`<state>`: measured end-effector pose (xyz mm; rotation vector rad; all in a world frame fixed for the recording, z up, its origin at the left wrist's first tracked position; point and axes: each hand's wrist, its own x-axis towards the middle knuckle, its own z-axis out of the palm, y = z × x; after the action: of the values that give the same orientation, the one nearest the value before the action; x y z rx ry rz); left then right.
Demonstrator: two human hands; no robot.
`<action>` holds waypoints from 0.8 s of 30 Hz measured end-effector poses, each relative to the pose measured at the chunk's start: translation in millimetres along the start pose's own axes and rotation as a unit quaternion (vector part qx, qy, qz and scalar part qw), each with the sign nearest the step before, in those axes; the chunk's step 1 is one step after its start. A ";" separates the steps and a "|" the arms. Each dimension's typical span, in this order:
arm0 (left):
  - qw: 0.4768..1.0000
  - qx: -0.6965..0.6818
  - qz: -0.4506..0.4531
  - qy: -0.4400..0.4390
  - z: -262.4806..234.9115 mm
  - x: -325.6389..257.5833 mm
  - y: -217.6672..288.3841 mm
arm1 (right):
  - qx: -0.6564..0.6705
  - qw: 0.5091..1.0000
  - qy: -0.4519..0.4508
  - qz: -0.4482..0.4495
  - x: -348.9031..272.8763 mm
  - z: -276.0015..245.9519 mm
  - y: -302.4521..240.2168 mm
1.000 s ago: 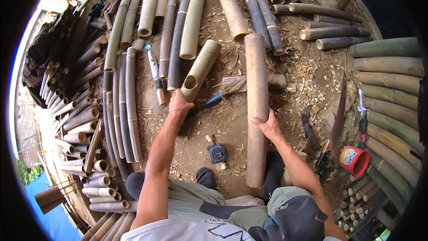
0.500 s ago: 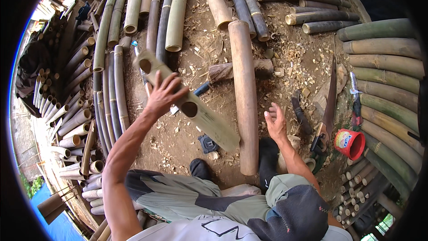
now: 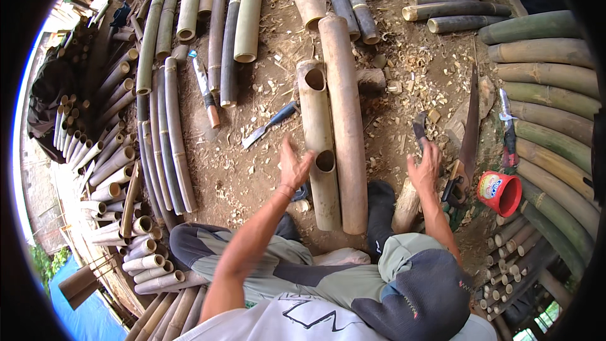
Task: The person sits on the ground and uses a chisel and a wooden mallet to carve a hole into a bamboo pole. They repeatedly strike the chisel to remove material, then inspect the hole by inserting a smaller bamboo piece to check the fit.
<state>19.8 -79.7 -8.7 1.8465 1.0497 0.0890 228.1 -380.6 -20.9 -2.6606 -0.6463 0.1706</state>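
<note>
A pale bamboo piece (image 3: 319, 117) with two oval holes cut in its upper side lies lengthwise in front of me. It rests against the left side of a longer brown bamboo pole (image 3: 344, 126). My left hand (image 3: 295, 169) is open at its left side, thumb close to the lower hole. Whether the thumb touches the bamboo is unclear. To the right, my right hand (image 3: 426, 167) reaches over a dark curved tool (image 3: 419, 125), thumb and fingers apart. The hand covers the tool's near part. A blue-handled chisel (image 3: 271, 123) lies on the ground left of the bamboo.
A handsaw (image 3: 469, 126) and a red bucket (image 3: 499, 194) are at the right. Past them lie rows of green bamboo poles (image 3: 549, 91). Another bladed tool (image 3: 205, 91) lies at the left beside more poles. A short log (image 3: 371, 80) sits crosswise under the brown pole. Shavings cover the dirt.
The holed bamboo, held slanted in my left hand earlier, now lies along the brown pole, released. My right hand has moved right, over the dark curved tool. The view has shifted slightly.
</note>
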 end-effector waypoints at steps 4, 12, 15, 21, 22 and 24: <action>0.995 -0.053 -0.074 -0.044 41.4 -49.0 -50.4 | -0.120 0.983 -0.071 0.121 12.8 9.7 16.9; 0.999 0.000 -0.021 0.040 48.0 -73.5 -18.6 | -0.068 0.985 -0.133 0.084 25.1 -29.7 30.7; 0.995 -0.094 -0.001 0.014 54.5 -73.3 -20.3 | 0.110 0.981 -0.096 0.125 20.4 -55.0 30.1; 0.922 -0.360 -0.057 -0.133 40.6 -75.4 -28.0 | 0.249 0.962 -0.065 0.086 -25.1 -103.7 -9.4; 0.912 -0.377 -0.066 -0.150 39.1 -73.7 -30.2 | 0.274 0.954 -0.076 0.092 -29.8 -105.9 -6.2; 0.889 -0.412 -0.080 -0.184 38.5 -70.9 -33.2 | 0.289 0.952 -0.059 0.079 -36.2 -96.5 12.3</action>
<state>-26.8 -150.7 -28.6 0.9492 0.7217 0.0678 221.1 -441.0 63.2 -2.1384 -0.3444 0.4869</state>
